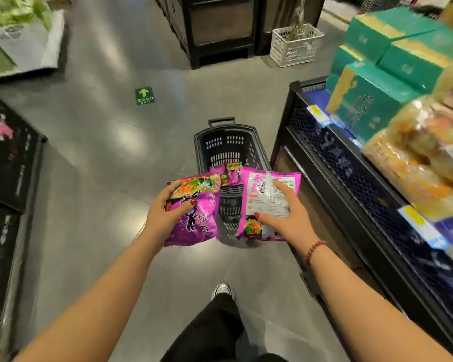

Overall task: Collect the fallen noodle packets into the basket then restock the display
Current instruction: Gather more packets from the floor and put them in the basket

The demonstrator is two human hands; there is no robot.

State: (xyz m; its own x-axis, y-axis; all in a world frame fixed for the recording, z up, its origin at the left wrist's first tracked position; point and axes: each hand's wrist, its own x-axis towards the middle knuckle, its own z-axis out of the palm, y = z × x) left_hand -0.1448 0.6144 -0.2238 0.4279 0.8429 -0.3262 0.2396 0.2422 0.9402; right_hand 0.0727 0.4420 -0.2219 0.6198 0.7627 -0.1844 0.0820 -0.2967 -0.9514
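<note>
Noodle packets point(230, 171) lie in the black basket point(225, 150) in the middle of the frame, and two more are held in the air just over it. The left grip point(165, 210) is closed on the left packet point(196, 223). Its thumb lies across the front and its fingers curl over the top left edge, so most of the bag hangs out to the right of the hand. The right grip point(283, 212) is closed on the right packet point(259, 189). This hand lies on top of the bag, back side up, with one finger pointing up the frame and the thumb at the low left edge. How the other fingers hold it is hidden.

What could go wrong? These bags look smooth and puffy, so I think one could slide out. The left one is the bigger worry, as it is held only by its edge. The basket is narrow, and both bags stick out past its sides. A bag let go from here could hit the rim and land on the floor point(115, 178). A hard squeeze could crack the noodles inside. The basket also stands close to the display shelf point(324, 163) on the right side of the frame and near the shoe point(222, 290) low in the frame, so a step could bump it
</note>
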